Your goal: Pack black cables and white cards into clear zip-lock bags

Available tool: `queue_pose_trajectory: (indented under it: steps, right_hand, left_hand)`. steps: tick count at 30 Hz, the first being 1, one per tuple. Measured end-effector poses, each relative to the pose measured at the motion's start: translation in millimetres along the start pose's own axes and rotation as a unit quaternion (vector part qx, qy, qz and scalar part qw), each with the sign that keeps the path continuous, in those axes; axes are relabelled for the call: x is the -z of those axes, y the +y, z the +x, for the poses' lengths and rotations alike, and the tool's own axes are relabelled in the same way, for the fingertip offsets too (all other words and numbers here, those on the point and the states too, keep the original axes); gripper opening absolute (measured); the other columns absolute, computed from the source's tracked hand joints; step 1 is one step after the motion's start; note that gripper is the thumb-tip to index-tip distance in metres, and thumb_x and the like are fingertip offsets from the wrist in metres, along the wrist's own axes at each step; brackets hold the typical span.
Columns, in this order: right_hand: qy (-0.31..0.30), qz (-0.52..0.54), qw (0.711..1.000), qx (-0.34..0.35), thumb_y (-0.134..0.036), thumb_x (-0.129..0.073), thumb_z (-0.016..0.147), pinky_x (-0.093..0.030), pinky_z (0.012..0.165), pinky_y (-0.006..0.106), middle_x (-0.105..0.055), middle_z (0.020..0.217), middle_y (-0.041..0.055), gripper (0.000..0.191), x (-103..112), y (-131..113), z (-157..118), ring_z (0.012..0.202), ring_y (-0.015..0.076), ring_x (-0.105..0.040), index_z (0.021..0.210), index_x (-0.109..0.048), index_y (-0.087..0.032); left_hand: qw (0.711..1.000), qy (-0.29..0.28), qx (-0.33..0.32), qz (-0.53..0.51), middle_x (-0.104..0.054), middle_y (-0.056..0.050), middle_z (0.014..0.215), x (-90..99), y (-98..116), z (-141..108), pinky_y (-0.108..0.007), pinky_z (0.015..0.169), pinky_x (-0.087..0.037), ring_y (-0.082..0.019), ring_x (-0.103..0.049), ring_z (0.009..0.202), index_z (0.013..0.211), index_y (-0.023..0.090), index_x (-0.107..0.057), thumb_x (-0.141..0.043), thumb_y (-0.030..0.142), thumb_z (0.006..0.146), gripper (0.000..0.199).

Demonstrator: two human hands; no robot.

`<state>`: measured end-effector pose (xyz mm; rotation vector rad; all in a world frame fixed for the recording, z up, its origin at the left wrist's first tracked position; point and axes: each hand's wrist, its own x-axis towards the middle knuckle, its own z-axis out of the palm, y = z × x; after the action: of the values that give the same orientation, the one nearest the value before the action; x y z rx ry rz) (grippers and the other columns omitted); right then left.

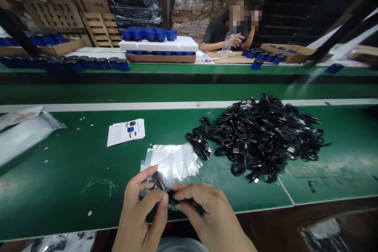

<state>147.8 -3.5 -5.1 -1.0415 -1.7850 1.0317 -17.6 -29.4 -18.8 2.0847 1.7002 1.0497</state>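
Note:
My left hand (138, 208) and my right hand (203, 212) pinch a small coiled black cable (161, 183) between their fingers, just above the front of the green bench mat (62, 181). A transparent plastic bag (174, 161) lies directly behind my hands, and its lower edge is partly hidden by them and the cable. Farther right stands a large tangled heap of black cables (256, 138), a little beyond my right hand. A small stack of printed leaflets (126, 132) lies to the left of the bag.
A green conveyor belt (177, 93) runs behind the mat. Beyond it, blue-and-black cylindrical items (150, 35) stand on white foam. A co-worker (224, 35) sits across the belt holding a plastic bottle. Folded plastic sheeting (23, 138) lies at the mat's left.

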Motion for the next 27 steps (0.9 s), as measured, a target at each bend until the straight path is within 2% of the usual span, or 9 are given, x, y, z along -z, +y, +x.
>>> queue_pose_trajectory:
  steps: [3, 5, 7, 10, 12, 17, 20, 24, 27]
  right_hand:
    - [0.094, -0.073, 0.991, 0.054, -0.004, -0.062, 0.078, -0.052, 0.062, 0.026, -0.069, 0.077, 0.0039, 0.016, -9.6, 0.0, 1.2, 0.07, 0.0169, -0.066, 0.077, -0.069, -0.019]
    - [0.155, -0.107, 0.981, 0.045, -0.007, -0.062, 0.076, -0.049, 0.054, 0.024, -0.061, 0.073, 0.0028, 0.012, -15.0, 0.7, 2.2, 0.064, 0.0156, -0.06, 0.074, -0.064, -0.019]
    - [0.18, -0.109, 0.978, 0.013, -0.007, -0.064, 0.072, -0.05, 0.055, 0.024, -0.061, 0.08, 0.0029, 0.017, -17.7, 1.1, 3.4, 0.065, 0.0153, -0.06, 0.082, -0.06, -0.019]
    - [0.11, -0.08, 0.991, 0.007, -0.005, -0.06, 0.074, -0.053, 0.059, 0.022, -0.067, 0.082, 0.0003, 0.028, -16.7, 0.2, 4.6, 0.065, 0.0139, -0.064, 0.096, -0.059, -0.021]
    - [0.099, -0.092, 0.99, 0.046, -0.006, -0.058, 0.079, -0.054, 0.061, 0.022, -0.069, 0.079, -0.0001, 0.024, -14.5, -1.0, 4.0, 0.066, 0.0142, -0.066, 0.097, -0.059, -0.022]
    - [0.189, -0.271, 0.924, 0.191, -0.011, -0.058, 0.085, -0.056, 0.067, 0.032, -0.068, 0.094, 0.01, 0.011, -12.2, -0.3, 0.6, 0.084, 0.0231, -0.067, 0.089, -0.062, -0.02]
    - [0.19, -0.335, 0.901, 0.203, -0.015, -0.056, 0.088, -0.056, 0.066, 0.035, -0.069, 0.096, 0.0128, 0.012, -15.9, 3.1, 0.2, 0.087, 0.0259, -0.067, 0.096, -0.064, -0.017]
    - [0.153, -0.3, 0.927, 0.168, -0.01, -0.051, 0.088, -0.054, 0.078, 0.043, -0.068, 0.095, 0.0134, 0.014, -21.2, 9.6, 3.3, 0.101, 0.0302, -0.061, 0.088, -0.064, -0.014]
    - [0.107, -0.229, 0.953, 0.168, -0.009, -0.052, 0.086, -0.053, 0.083, 0.04, -0.067, 0.089, 0.0087, 0.014, -21.1, 16.0, 6.9, 0.103, 0.0269, -0.06, 0.084, -0.063, -0.016]
  left_hand:
    - [1.0, 0.0, -0.01, -0.006, -0.039, -0.004, 0.129, -0.8, 5.1, -0.7, -0.031, 0.084, -0.044, -0.019, -0.051, 0.103, 0.08, 0.025, -0.06, -0.047, 0.017, 0.087, 0.017]
    - [1.0, 0.007, -0.002, -0.012, -0.039, -0.004, 0.129, -0.8, 8.5, -1.2, -0.033, 0.085, -0.042, -0.019, -0.051, 0.099, 0.08, 0.025, -0.061, -0.046, 0.018, 0.087, 0.018]
    - [1.0, 0.02, 0.012, -0.019, -0.041, -0.005, 0.129, -0.5, 11.2, -1.8, -0.035, 0.086, -0.042, -0.019, -0.05, 0.097, 0.076, 0.024, -0.062, -0.047, 0.019, 0.087, 0.019]
    - [0.999, 0.023, 0.017, -0.034, -0.042, -0.005, 0.129, -0.3, 13.3, -2.4, -0.033, 0.085, -0.042, -0.019, -0.05, 0.097, 0.074, 0.024, -0.062, -0.048, 0.019, 0.086, 0.019]
    - [0.998, 0.023, 0.026, -0.047, -0.042, -0.004, 0.129, -0.1, 13.5, -2.2, -0.033, 0.086, -0.042, -0.019, -0.051, 0.099, 0.075, 0.024, -0.063, -0.049, 0.021, 0.086, 0.018]
    - [0.988, -0.019, 0.102, -0.114, -0.042, -0.005, 0.127, 0.3, 9.2, 0.4, -0.029, 0.083, -0.046, -0.022, -0.045, 0.119, 0.076, 0.024, -0.061, -0.045, 0.026, 0.091, 0.022]
    - [0.99, -0.041, 0.081, -0.106, -0.045, -0.007, 0.122, -2.2, 3.0, 2.3, -0.028, 0.084, -0.048, -0.023, -0.042, 0.124, 0.076, 0.024, -0.06, -0.045, 0.024, 0.091, 0.021]
    - [0.998, -0.016, 0.033, -0.055, -0.041, -0.007, 0.123, -10.0, -5.4, 2.3, -0.028, 0.081, -0.051, -0.02, -0.051, 0.113, 0.079, 0.023, -0.061, -0.048, 0.019, 0.089, 0.017]
    - [0.999, 0.032, -0.004, -0.027, -0.04, -0.006, 0.127, -16.1, -7.8, -0.4, -0.032, 0.083, -0.05, -0.019, -0.054, 0.103, 0.076, 0.023, -0.061, -0.05, 0.017, 0.087, 0.017]
